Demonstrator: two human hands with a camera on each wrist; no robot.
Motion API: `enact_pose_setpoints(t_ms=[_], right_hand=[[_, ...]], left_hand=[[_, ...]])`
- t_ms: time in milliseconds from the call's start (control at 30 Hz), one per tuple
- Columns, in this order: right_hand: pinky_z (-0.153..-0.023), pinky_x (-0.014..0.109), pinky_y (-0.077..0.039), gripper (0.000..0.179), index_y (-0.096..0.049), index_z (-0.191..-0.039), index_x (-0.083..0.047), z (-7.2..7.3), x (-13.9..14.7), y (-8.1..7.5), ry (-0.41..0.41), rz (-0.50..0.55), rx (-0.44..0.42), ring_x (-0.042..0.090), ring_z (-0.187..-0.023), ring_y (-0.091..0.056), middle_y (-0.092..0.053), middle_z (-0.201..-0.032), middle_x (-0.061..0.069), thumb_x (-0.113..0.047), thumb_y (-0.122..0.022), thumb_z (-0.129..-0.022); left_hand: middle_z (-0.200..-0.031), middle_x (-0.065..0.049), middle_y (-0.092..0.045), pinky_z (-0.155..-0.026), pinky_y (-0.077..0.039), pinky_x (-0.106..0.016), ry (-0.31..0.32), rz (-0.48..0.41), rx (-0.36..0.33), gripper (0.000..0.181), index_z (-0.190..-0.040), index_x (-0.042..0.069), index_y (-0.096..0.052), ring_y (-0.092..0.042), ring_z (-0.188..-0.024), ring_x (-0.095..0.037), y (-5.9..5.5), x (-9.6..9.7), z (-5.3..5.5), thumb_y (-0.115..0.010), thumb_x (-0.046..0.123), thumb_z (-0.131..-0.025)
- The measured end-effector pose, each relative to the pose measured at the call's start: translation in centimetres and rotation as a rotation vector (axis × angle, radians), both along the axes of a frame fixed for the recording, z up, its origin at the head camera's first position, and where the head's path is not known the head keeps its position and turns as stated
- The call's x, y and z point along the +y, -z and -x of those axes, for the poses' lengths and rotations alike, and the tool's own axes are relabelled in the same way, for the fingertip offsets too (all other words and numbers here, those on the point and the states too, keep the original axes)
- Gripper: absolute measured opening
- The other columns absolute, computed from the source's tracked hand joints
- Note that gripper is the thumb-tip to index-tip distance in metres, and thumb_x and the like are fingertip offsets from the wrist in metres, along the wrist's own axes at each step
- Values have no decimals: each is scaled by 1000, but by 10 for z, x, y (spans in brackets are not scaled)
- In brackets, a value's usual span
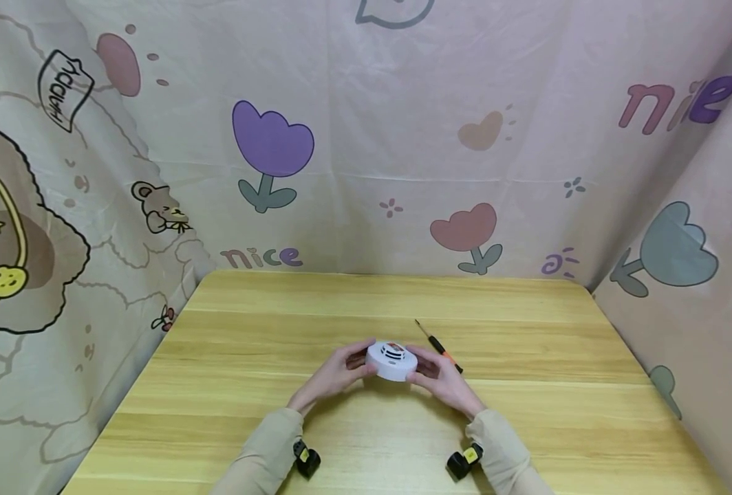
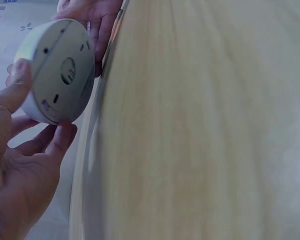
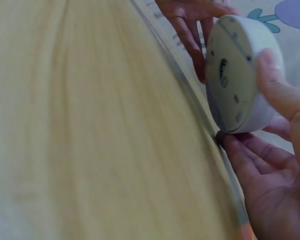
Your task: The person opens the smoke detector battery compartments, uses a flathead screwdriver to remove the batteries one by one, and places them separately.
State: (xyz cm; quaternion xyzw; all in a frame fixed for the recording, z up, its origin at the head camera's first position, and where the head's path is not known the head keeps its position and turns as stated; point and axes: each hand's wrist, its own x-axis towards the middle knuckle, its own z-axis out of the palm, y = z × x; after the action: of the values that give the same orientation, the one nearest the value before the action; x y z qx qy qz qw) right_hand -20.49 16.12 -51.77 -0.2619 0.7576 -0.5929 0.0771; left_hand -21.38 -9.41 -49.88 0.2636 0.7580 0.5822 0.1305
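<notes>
Printed-cloth bkgd [image 1: 366, 137] behind a wood-grain table [image 1: 217, 385]. White vented disc [image 1: 392, 370], prob. a smoke detector, is held up off the table near its middle, vents up, slotted underside visible in both wrist views. L hand [image 1: 336, 375] grips its left rim, R hand [image 1: 445, 379] its right. Screwdriver [image 1: 438, 345] lies just beyond R hand. Step in hand: looks like two-handed handling; next move prob. calls for a steady grip w/ both.

The disc [image 1: 392, 370] is white with dark slots [image 1: 393, 355], and the screwdriver [image 1: 435, 343] is black and orange. The table [image 1: 217, 344] shows yellow wood grain, the sleeves [image 1: 267, 443] are beige, and the pale far cloth [image 1: 366, 103] has a purple flower [image 1: 273, 144] at left and a pink flower [image 1: 465, 230] at right.
</notes>
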Motion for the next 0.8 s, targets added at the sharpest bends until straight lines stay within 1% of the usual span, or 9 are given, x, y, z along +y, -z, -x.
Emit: enact_pose_setpoints(t_ms=[67,133,300,400,500,567,667,733,800], right_hand=[[-93,21,-47,57,-38,-132,0,-1,0,0,19,8,-11,23,-116,-51,-46,-130,23,-20,-61,-83],[-90,18,-47,55,-40,-132,-2,-2,0,0,46,8,-24,21,-115,-52,-47,-130,22,-21,-60,-84],[-90,16,-46,49,-43,-130,-4,-2,-1,0,81,9,-41,21,-115,-52,-48,-130,21,-23,-56,-87],[-88,16,-47,44,-45,-129,-4,-2,-2,0,102,-10,-47,13,-109,-55,-50,-127,21,-23,-52,-89],[-84,15,-48,41,-47,-127,-3,-3,-3,-2,137,-20,-70,5,-100,-58,-54,-123,21,-23,-49,-91],[-85,19,-50,43,-46,-127,0,-4,-3,-4,138,15,-114,5,-98,-59,-54,-122,24,-24,-48,-92],[-87,26,-51,48,-43,-127,6,-5,-5,-6,132,88,-179,11,-98,-61,-52,-120,29,-25,-47,-92],[-88,30,-50,49,-41,-128,8,-5,-5,-6,119,135,-212,17,-101,-61,-49,-122,31,-25,-47,-92],[-88,33,-50,49,-41,-128,7,-5,-5,-6,120,151,-219,20,-102,-60,-48,-122,31,-25,-49,-91]], left_hand=[[-138,-22,-36,-98,-43,-25,-9,-12,-14,65,-135,-2,-32,-46,-121,-31,-1,0,0,-59,25,-83],[-139,-22,-36,-98,-43,-25,-13,-30,-22,65,-135,-2,-33,-45,-121,-32,-3,0,0,-60,24,-83],[-138,-20,-38,-99,-43,-29,-21,-49,-6,62,-134,0,-35,-46,-120,-31,-8,-1,-3,-62,18,-81],[-134,-21,-43,-97,-45,-31,-37,-29,19,59,-132,-2,-38,-49,-117,-32,-16,-1,-6,-63,15,-81],[-129,-22,-48,-93,-48,-29,-59,11,44,55,-129,-3,-42,-53,-112,-33,-24,0,-10,-63,13,-81],[-127,-22,-50,-88,-50,-25,-72,45,65,52,-127,-3,-45,-57,-107,-32,-29,1,-12,-63,13,-81],[-124,-20,-53,-82,-53,-21,-92,84,96,47,-125,-1,-49,-61,-99,-30,-32,2,-13,-62,14,-82],[-123,-19,-55,-80,-53,-21,-112,99,109,43,-122,2,-52,-62,-97,-30,-33,3,-14,-61,15,-83],[-122,-17,-56,-79,-54,-23,-133,102,104,39,-120,4,-54,-61,-99,-29,-32,4,-14,-61,16,-83]])
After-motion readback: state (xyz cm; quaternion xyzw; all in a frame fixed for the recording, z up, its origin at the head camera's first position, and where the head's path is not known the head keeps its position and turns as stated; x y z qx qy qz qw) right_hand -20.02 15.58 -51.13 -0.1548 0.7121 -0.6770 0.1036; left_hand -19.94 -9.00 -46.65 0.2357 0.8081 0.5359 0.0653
